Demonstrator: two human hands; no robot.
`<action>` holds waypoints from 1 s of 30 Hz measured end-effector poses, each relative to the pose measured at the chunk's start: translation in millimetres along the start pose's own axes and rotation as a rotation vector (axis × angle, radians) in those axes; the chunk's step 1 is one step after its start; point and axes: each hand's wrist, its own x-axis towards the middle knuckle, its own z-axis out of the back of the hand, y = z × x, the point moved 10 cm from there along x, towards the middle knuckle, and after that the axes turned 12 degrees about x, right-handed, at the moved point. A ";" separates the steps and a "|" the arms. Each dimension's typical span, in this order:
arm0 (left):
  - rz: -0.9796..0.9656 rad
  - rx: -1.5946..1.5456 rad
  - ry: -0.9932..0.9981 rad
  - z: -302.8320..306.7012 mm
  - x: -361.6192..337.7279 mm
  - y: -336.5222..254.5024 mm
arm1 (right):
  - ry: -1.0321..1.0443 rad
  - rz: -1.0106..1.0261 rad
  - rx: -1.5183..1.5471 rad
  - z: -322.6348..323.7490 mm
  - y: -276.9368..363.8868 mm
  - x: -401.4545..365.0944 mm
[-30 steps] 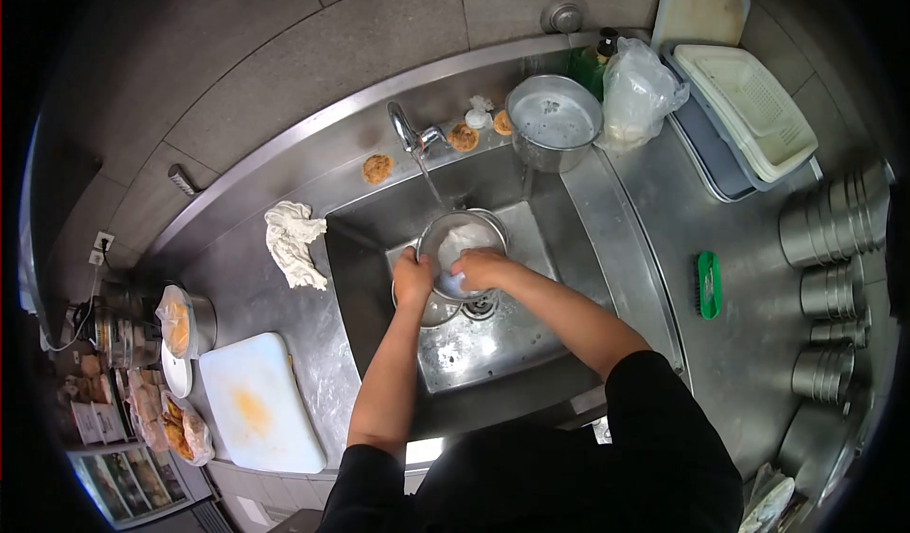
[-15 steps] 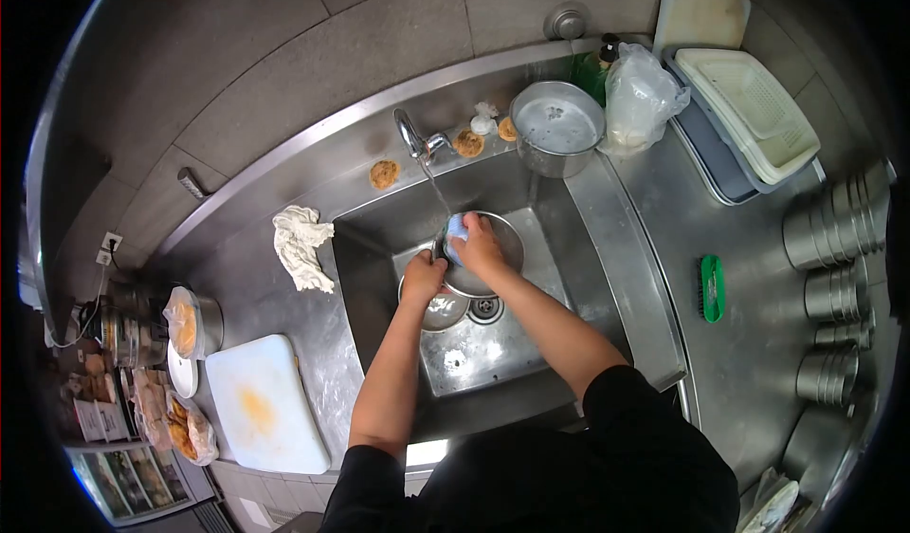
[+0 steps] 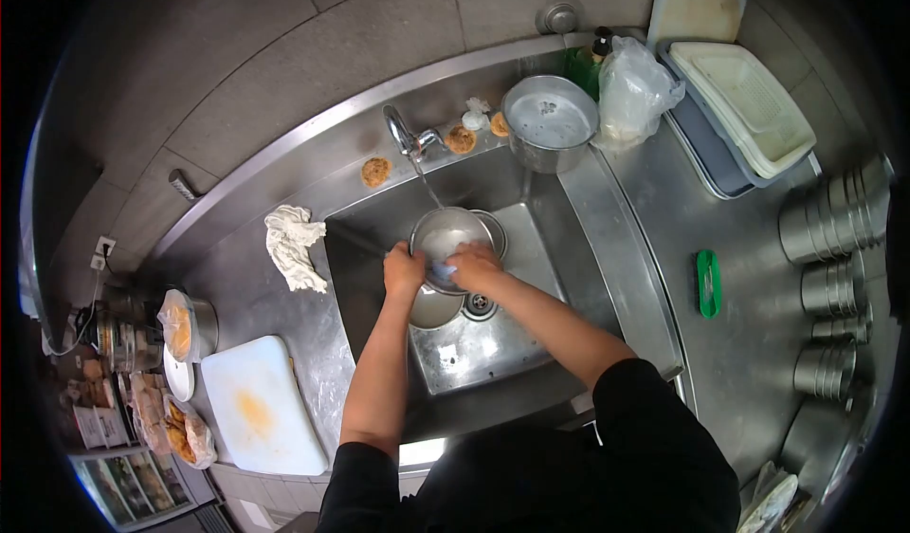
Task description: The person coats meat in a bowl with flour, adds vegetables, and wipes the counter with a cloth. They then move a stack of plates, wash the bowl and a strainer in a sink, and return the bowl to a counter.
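Observation:
A round metal bowl [image 3: 444, 231] is tilted under the running faucet [image 3: 402, 133] in the sink [image 3: 493, 348]. My left hand [image 3: 405, 271] grips the bowl's left rim, fingers closed round it. Inside the bowl, my right hand [image 3: 474, 268] has its fingers closed on a bluish sponge [image 3: 442, 272], pressed to the lower part of the bowl. Another round metal vessel shows behind the bowl on its right. Below it a further bowl [image 3: 436, 312] lies in the sink beside the drain [image 3: 481, 304].
A white cloth [image 3: 295, 248] and a cutting board [image 3: 263, 406] lie left of the sink. Behind it stand a large pot [image 3: 550, 116] and a plastic bag [image 3: 633, 92]. A green brush [image 3: 708, 284] and stacked metal containers [image 3: 827, 220] are on the right.
The held bowl has turned to show more of its inside. My left hand has moved slightly left and up the rim, and my right hand has moved down inside the bowl with the sponge.

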 end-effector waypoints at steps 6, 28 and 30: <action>0.025 -0.063 0.230 -6.8 -5.2 -23.8 | -0.266 -0.073 -0.038 43.8 -1.3 5.0; -0.395 0.332 -0.173 53.0 28.9 -135.8 | -0.948 -0.039 -0.079 339.1 -32.2 -12.1; -0.477 0.301 -0.237 58.2 30.7 -146.1 | -0.930 -0.134 -0.131 343.2 -48.3 -6.7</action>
